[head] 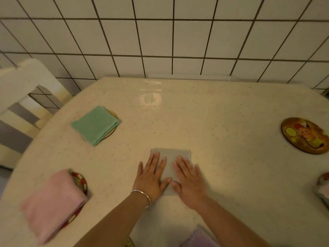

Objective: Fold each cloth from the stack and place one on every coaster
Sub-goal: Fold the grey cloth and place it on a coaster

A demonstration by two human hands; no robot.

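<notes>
Both hands — left hand (152, 177), right hand (189, 180) — flat, fingers spread, pressing grey cloth (170, 158) at table (222, 122) centre. Best to smooth outward — crease sharp, edges square — then carry to bare coaster (304, 135), far right.

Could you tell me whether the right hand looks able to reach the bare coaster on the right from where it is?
Probably yes: the right hand lies flat on the grey cloth, and only bare table separates it from the bare coaster.
</notes>
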